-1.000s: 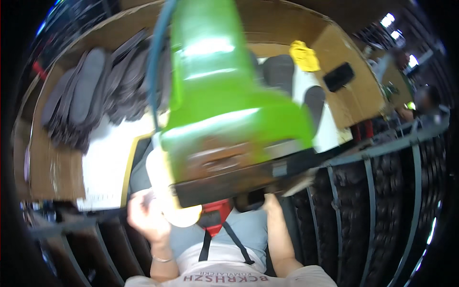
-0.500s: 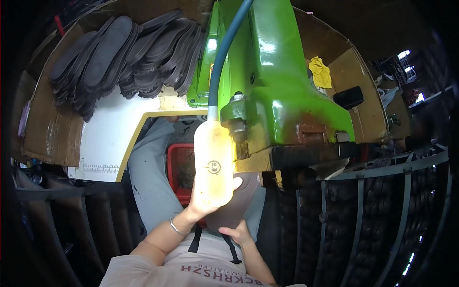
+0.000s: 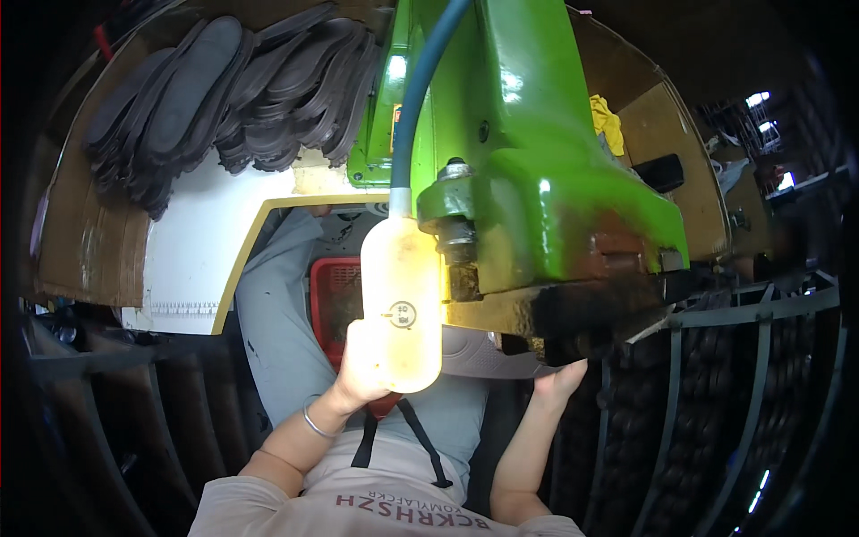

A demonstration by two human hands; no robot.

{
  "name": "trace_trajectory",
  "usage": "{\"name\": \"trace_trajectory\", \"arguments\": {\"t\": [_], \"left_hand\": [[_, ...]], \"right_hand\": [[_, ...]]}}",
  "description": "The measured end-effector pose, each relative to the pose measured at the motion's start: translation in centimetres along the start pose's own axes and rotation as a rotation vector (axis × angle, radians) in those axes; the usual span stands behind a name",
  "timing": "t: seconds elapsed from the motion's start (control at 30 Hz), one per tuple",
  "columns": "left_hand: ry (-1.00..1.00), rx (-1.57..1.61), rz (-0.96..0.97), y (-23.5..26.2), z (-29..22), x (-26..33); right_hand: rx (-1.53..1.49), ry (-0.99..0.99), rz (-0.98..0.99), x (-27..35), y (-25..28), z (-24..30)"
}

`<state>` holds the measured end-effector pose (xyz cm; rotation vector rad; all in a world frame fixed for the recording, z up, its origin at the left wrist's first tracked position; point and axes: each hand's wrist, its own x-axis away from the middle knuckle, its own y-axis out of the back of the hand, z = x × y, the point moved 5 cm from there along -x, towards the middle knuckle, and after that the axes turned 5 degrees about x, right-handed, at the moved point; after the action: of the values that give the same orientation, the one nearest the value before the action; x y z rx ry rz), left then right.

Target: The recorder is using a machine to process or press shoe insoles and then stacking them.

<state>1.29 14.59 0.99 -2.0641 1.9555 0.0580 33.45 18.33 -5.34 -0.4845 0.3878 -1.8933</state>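
A brownish-grey shoe sole (image 3: 488, 352) lies crosswise under the dark front end of the green machine (image 3: 546, 179). My right hand (image 3: 562, 380) grips its right end, fingers partly hidden by the machine. The sole's left end passes out of sight behind a glowing, oblong lamp (image 3: 403, 268) on a blue flexible neck. At the lamp's left edge is my left hand (image 3: 362, 362), with a bracelet at the wrist. Glare and the lamp hide its fingers, so its hold on the sole cannot be made out.
Stacked dark soles (image 3: 192, 98) lie at the far left on a white tabletop (image 3: 201, 242) with a yellow edge. Below the table sits a red basket (image 3: 327, 291). A yellow cloth (image 3: 607, 125) and a black object (image 3: 659, 173) are behind the machine. Metal racks (image 3: 676, 412) flank me.
My right hand has moved right and up from near my lap to the machine's front end. The sole has swung from slanting toward me to lying crosswise. My left hand stays by the lamp.
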Motion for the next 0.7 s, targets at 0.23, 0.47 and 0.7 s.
{"name": "trace_trajectory", "arguments": {"t": [0.23,0.47,0.7], "left_hand": [[0.085,0.021,-0.064,3.9,-2.3,-0.8],[0.267,0.270,-0.271,10.3,-1.6,1.0],[0.386,0.352,-0.458,13.7,0.5,7.7]], "right_hand": [[-0.023,0.050,0.001,-2.2,-1.7,-4.9],[0.092,0.055,0.233,4.5,-8.4,-5.6],[0.102,0.077,0.347,7.4,-14.0,-5.5]]}}
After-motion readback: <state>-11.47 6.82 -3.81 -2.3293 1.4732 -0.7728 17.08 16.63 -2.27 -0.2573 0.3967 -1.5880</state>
